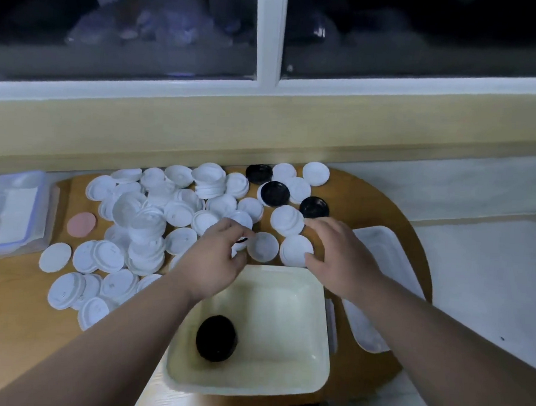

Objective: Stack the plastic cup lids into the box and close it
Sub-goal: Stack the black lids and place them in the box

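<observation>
An open cream plastic box stands at the near edge of the wooden table, and a stack of black lids lies inside it at the left. Many white cup lids and a few black lids are spread over the table beyond the box. My left hand pinches a small stack of lids at its fingertips, one with a black rim, just past the box's far edge. My right hand is curled around a white lid stack at the box's far right corner. The box's white cover lies to the right.
A second clear container with a blue-rimmed cover stands at the far left. A pink disc lies beside it. A yellow sill and window frame run behind the table. The round table edge drops off on the right.
</observation>
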